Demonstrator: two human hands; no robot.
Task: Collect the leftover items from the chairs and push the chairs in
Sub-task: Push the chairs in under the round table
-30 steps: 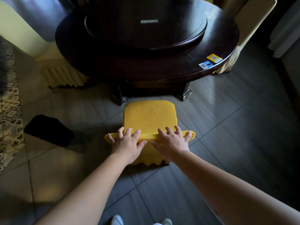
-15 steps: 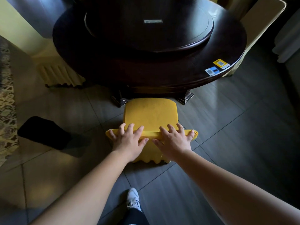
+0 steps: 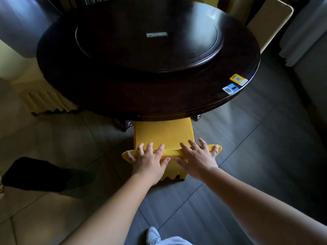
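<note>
A yellow-covered chair [image 3: 162,133] stands in front of me, its seat empty and its front edge just under the rim of the dark round table [image 3: 123,99]. My left hand [image 3: 148,161] lies over the left part of the chair's top rail, fingers spread across it and thumb behind. On the right part of the rail, my right hand [image 3: 198,160] holds on in the same way. Both arms are stretched out straight.
A dark turntable [image 3: 148,48] sits on the table, and two stickers [image 3: 234,84] are near its right rim. A black object [image 3: 35,174] lies on the floor at the left. Pale covered chairs stand at the left [image 3: 35,92] and far right [image 3: 267,22]. My shoe [image 3: 153,236] is below.
The yellow chair has slid forward toward the table with both hands on its top rail; its seat front now reaches under the table rim. I have stepped closer.
</note>
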